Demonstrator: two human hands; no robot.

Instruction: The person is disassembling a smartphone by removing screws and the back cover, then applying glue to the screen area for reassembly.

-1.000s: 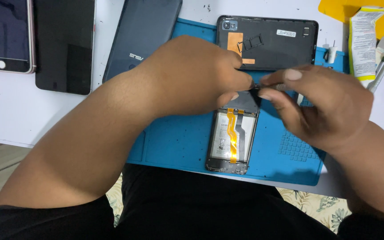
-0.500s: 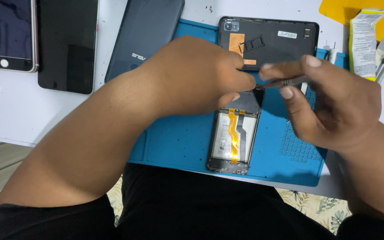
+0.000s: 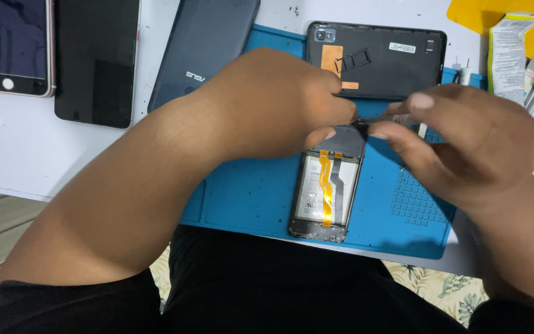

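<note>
Fingers of my right hand (image 3: 465,145) are pinched on a thin metal tool (image 3: 385,117), its tip pointing left toward the top end of the opened phone (image 3: 326,196). My left hand (image 3: 279,102) is curled, fingertips pressed at that same top end; whether they grip anything there I cannot tell, as the hand hides the contact point. The phone lies lengthwise on the blue mat (image 3: 248,198), just below both hands, battery and orange flex strip exposed. Both hands cover its upper end. Beyond them lies a black rear cover (image 3: 384,62), inner side up. Farther left: 1 dark grey phone back (image 3: 208,43), 1 black screen panel (image 3: 97,59), 1 phone with a pale frame (image 3: 10,46). At far right: a yellow sheet (image 3: 495,12) and a printed packet (image 3: 508,59).
</note>
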